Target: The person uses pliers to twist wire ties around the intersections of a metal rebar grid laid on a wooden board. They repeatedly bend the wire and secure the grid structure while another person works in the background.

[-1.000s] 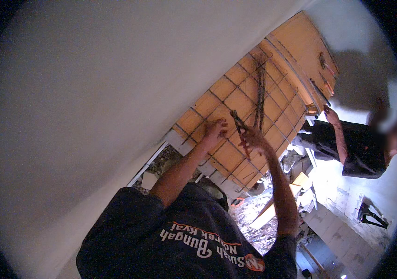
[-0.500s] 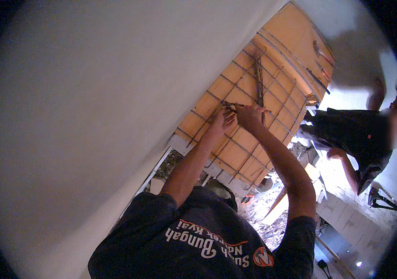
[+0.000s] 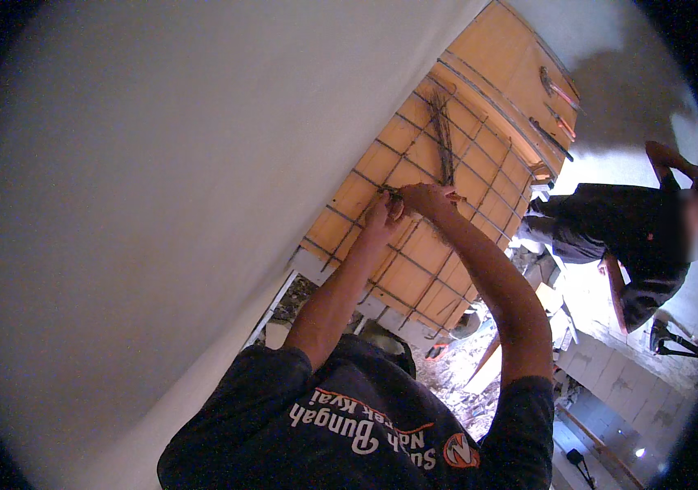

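A grid of thin steel rebar (image 3: 479, 169) lies over orange wooden boards (image 3: 414, 170), and both of my hands are at one of its crossings. My right hand (image 3: 429, 198) is closed around a dark plier-like tool, probably pincers (image 3: 393, 192); a handle end pokes out beyond the fist, and the jaws point left toward the bars. Close by the jaws, my left hand (image 3: 383, 214) has its fingers curled in a pinch. Whatever it pinches is too small to make out. Just beyond my right hand, a bundle of thin dark wire (image 3: 444, 139) rests on the grid.
A pale wall (image 3: 202, 163) slopes along the left. On the far board lie a hammer-like tool (image 3: 559, 88), red-handled pliers (image 3: 561, 122) and a dark bar (image 3: 550, 139). Another person (image 3: 622, 229) in dark clothes stands at right. Rubble and an orange-marked object (image 3: 437, 349) lie below.
My left fingers have curled in closer to the tool, and my right hand has turned over it and shifted slightly left. The other person has raised one arm toward the head. The view has shifted slightly.
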Available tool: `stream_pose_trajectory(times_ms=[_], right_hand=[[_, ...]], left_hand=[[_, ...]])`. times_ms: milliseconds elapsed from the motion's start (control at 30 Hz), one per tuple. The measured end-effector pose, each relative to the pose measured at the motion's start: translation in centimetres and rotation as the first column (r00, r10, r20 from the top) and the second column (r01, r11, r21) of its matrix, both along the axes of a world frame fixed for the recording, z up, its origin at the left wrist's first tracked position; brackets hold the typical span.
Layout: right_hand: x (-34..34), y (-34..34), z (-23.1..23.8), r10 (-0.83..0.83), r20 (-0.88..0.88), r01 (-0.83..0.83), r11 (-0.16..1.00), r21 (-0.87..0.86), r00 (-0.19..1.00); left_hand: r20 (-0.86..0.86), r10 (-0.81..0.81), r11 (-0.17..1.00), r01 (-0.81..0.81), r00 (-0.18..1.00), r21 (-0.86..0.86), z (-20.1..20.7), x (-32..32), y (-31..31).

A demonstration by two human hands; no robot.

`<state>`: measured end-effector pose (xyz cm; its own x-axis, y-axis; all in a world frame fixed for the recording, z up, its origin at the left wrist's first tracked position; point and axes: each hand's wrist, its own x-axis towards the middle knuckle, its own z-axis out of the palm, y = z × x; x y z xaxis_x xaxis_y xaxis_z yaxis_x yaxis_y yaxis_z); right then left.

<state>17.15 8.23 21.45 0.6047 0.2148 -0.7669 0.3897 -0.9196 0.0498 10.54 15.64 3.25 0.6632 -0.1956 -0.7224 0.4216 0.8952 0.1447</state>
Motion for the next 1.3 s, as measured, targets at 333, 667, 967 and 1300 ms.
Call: stream_pose_trajectory(times_ms=[333,667,967,1300], right_hand=[[3.9,-2.3,-6.1,0.182,0.171,-0.201,0.974,0.103,0.968],[4.9,-10.2,-12.1,0.236,0.309,-0.292,0.945,0.149,0.921],[4.2,-6.2,-8.4,-0.302,-0.524,0.436,0.887,0.152,0.797],[2.4,-6.5,-5.4,-0.158,-0.327,0.160,0.987,-0.022,0.932]], left_hand=[[0.070,0.046,0.993,-0.038,0.996,-0.110,-0.9,0.5,-1.2],[0.005,-0.098,0.994,0.099,0.995,-0.037,1.4,1.2,-5.0],[-0.023,-0.116,0.993,0.116,0.993,0.003,0.5,1.3,-3.4],[0.079,-0.032,0.995,0.039,0.996,-0.094,-4.4,4.7,-5.0]])
